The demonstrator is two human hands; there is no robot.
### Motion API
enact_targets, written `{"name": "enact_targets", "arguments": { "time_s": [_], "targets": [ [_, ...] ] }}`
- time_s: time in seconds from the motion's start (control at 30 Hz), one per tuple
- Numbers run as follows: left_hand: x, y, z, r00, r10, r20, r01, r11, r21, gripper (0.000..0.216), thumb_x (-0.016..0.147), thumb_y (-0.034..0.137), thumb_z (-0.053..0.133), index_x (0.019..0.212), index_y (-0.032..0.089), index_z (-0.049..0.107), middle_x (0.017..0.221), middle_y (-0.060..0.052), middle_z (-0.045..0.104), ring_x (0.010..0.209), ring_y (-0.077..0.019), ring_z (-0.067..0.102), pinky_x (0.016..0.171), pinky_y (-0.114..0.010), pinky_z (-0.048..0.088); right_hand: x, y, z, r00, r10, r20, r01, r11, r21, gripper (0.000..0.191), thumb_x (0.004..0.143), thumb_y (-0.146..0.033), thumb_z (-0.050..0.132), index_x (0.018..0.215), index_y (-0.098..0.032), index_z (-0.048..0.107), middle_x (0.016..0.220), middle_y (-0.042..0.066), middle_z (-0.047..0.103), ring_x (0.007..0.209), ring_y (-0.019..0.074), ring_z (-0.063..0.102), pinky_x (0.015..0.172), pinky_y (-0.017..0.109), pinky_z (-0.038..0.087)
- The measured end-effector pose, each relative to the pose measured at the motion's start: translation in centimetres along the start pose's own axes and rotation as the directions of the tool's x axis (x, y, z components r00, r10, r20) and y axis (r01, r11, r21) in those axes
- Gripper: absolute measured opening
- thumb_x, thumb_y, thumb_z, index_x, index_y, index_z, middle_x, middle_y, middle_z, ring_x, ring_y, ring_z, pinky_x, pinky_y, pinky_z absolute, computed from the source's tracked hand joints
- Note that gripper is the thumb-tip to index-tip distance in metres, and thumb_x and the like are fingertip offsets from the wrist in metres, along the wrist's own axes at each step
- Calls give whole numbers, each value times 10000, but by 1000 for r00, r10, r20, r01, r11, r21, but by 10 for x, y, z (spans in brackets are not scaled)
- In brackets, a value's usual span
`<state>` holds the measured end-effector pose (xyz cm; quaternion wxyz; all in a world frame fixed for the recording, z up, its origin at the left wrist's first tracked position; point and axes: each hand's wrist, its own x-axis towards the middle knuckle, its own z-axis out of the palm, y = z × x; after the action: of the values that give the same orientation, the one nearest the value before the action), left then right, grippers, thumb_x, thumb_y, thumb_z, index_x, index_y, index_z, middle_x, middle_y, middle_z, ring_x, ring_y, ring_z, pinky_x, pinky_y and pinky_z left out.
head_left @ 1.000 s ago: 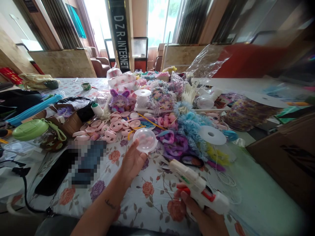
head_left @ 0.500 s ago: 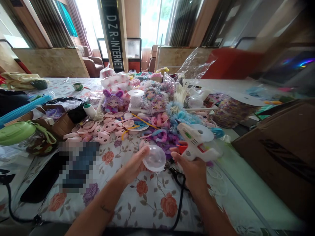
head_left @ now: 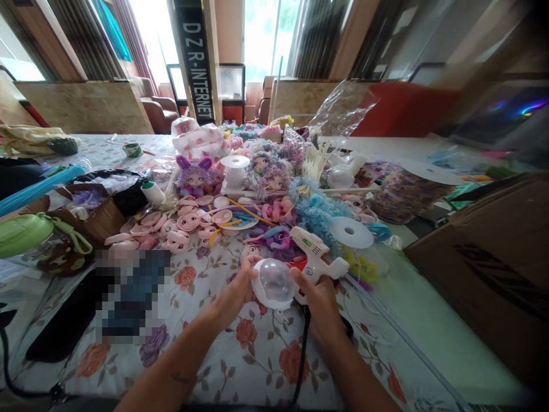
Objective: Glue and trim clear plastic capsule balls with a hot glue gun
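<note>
My left hand (head_left: 235,292) grips a clear plastic dome (head_left: 274,283) from its left side, holding it just above the flowered tablecloth (head_left: 257,355). My right hand (head_left: 319,297) is wrapped round the handle of a white hot glue gun (head_left: 315,257) with a red trigger; its nozzle points up and to the left, behind the dome. The gun's black cord (head_left: 302,355) hangs down toward me. Both hands meet in the middle of the table's near part.
Pink doll faces (head_left: 189,220), dolls (head_left: 195,177), purple and blue yarn (head_left: 317,209), white spools (head_left: 349,232) and plastic bags crowd the table's middle. A brown cardboard box (head_left: 489,263) stands at the right. A green lidded container (head_left: 26,234) and a black cable lie at the left.
My right hand lifted the glue gun from low right and swung it in beside the dome. My left hand drew the dome nearer and lower, to meet the gun.
</note>
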<state>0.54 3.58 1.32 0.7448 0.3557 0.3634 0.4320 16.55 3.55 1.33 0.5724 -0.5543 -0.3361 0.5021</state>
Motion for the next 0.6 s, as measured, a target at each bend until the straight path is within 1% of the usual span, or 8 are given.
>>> {"name": "enact_targets", "arguments": {
  "time_s": [0.13, 0.2, 0.27, 0.33, 0.4, 0.47, 0.5, 0.6],
  "targets": [
    [-1, 0, 3, 992, 112, -62, -99, 979, 175, 462, 865, 627, 492, 1083, 222, 455, 767, 26, 534, 484, -83, 498, 435, -201, 421, 0, 1, 0, 999, 31, -15, -31, 999, 16, 572, 565, -556, 834, 942, -172, 639, 686, 1, 646, 532, 140, 543, 482, 244, 449],
    [-1, 1, 4, 980, 174, -96, -148, 963, 226, 490, 874, 645, 474, 1092, 207, 508, 736, 26, 522, 492, -79, 477, 445, -194, 411, -1, 4, -1, 999, 50, -7, -50, 998, 28, 609, 539, -551, 844, 966, -174, 629, 705, -3, 648, 540, 141, 547, 490, 251, 459],
    [-2, 2, 5, 962, 234, -139, -192, 946, 262, 506, 871, 647, 480, 1079, 194, 568, 763, 7, 557, 511, -81, 476, 451, -193, 416, -2, 8, -2, 998, 65, -10, -65, 998, 26, 639, 504, -526, 863, 981, -177, 619, 700, -13, 641, 551, 143, 551, 504, 254, 466],
    [-3, 0, 6, 934, 302, -194, -233, 922, 310, 508, 868, 640, 494, 1086, 195, 603, 818, -11, 604, 496, -76, 470, 438, -194, 410, -3, 11, -3, 998, 60, -19, -60, 998, 8, 638, 498, -511, 868, 979, -179, 612, 670, -26, 619, 545, 141, 540, 510, 257, 461],
    [-4, -3, 6, 886, 382, -264, -270, 887, 375, 478, 869, 610, 522, 1123, 213, 605, 836, -3, 620, 464, -65, 450, 414, -191, 388, -4, 13, -4, 999, 41, -23, -41, 999, -4, 635, 512, -510, 861, 994, -184, 606, 670, -27, 612, 548, 142, 535, 522, 263, 459],
    [-5, -5, 5, 835, 453, -313, -293, 847, 442, 435, 880, 573, 536, 1130, 227, 617, 777, 18, 602, 448, -65, 438, 406, -188, 368, -4, 15, -3, 999, 34, -15, -34, 999, -3, 652, 524, -516, 855, 1026, -186, 601, 681, -24, 617, 554, 142, 533, 536, 266, 460],
    [-5, -6, 5, 820, 475, -318, -298, 830, 472, 417, 887, 558, 533, 1114, 223, 638, 728, 24, 589, 450, -71, 443, 414, -190, 368, -5, 15, -3, 999, 37, -8, -37, 999, 3, 662, 527, -518, 855, 1040, -186, 599, 691, -19, 624, 562, 144, 537, 543, 268, 464],
    [-5, -8, 4, 822, 493, -287, -298, 800, 520, 417, 893, 534, 537, 1077, 198, 703, 602, 20, 553, 473, -100, 460, 443, -202, 375, -5, 16, -2, 998, 51, -22, -51, 999, 13, 671, 524, -527, 854, 1044, -183, 604, 707, -7, 634, 580, 155, 556, 553, 278, 478]
  ]
}}
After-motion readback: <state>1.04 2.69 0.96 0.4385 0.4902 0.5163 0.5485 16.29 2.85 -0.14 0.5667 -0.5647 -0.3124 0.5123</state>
